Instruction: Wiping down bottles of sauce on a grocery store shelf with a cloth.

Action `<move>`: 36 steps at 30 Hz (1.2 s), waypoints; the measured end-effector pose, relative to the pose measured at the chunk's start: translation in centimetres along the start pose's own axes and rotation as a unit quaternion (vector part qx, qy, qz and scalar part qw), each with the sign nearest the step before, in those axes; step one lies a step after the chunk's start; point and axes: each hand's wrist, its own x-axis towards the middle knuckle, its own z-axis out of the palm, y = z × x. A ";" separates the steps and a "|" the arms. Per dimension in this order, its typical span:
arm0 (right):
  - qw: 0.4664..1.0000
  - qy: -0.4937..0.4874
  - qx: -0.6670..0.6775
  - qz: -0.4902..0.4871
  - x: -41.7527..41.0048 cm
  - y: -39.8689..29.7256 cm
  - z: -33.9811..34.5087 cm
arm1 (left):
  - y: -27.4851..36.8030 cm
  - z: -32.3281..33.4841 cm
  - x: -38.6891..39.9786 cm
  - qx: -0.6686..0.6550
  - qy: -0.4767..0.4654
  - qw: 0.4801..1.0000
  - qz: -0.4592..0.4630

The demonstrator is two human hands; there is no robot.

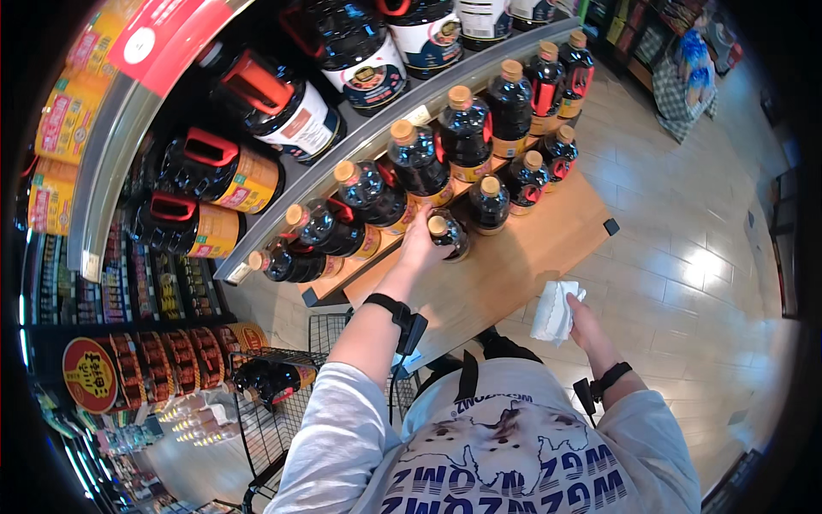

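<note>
My left hand (424,247) is closed around a dark bottle with a tan cap (454,236), which stands on the light wooden table (520,250). Several like bottles stand to its right, among them a nearby capped bottle (489,205). Behind them, a row of taller dark bottles with red handles (417,160) lines a raised wooden step. In my right hand (581,318), out over the floor at the right, is a folded white cloth or paper wipe (553,311). Both wrists wear black straps with small devices.
A metal shelf edge (359,151) curves above the row, with large dark jugs (292,109) on it. A black wire shopping cart (276,417) holding dark bottles is at lower left. One table corner has a black guard (611,227). Tiled floor (668,257) lies to the right.
</note>
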 end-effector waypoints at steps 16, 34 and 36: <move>0.997 -0.061 -0.044 0.012 4.3 -0.3 1.2 | -3.2 4.4 -8.6 -0.197 0.197 0.939 -0.203; 0.974 -0.196 0.088 0.065 -1.3 -5.1 7.9 | -7.8 4.6 -12.8 -0.265 -0.065 0.946 -0.178; 0.979 -0.191 0.038 0.057 -0.9 -4.9 8.5 | -6.9 5.5 -14.1 -0.437 -0.011 0.871 -0.223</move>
